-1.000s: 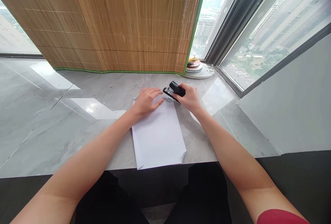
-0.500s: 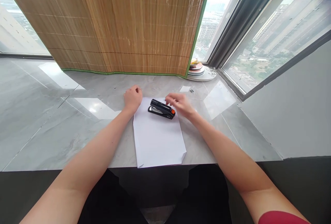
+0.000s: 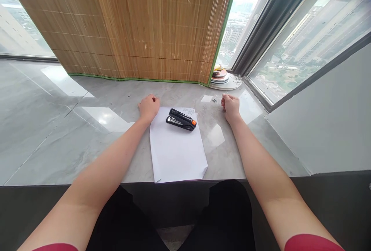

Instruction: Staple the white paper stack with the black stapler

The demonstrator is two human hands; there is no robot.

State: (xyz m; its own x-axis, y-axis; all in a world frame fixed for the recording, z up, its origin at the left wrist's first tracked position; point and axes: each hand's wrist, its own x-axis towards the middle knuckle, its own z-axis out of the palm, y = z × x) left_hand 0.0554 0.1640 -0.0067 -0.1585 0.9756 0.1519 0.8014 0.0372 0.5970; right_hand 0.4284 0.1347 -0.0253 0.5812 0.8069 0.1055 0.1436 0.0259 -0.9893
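A black stapler (image 3: 181, 119) with an orange piece at its right end lies across the upper part of some white paper (image 3: 178, 150). Faint marks show on the paper at its top right. My left hand (image 3: 148, 107) rests as a loose fist at the paper's upper left corner, apart from the stapler. On the counter to the right of the paper, my right hand (image 3: 231, 107) is closed into a fist. Just left of it lie a few small grey metal pieces, seemingly staples (image 3: 214, 100).
The glossy grey stone counter (image 3: 95, 150) carries bright reflections. A bamboo blind (image 3: 145, 31) with green edging hangs behind it. In the far right corner, by the windows, stands a stack of plates (image 3: 220, 78). A pale wall (image 3: 333, 119) bounds the right side.
My right hand has moved right, from beside the stapler to the counter near the small metal pieces, and has closed. The paper's marked corner is now uncovered. My left hand stays in place.
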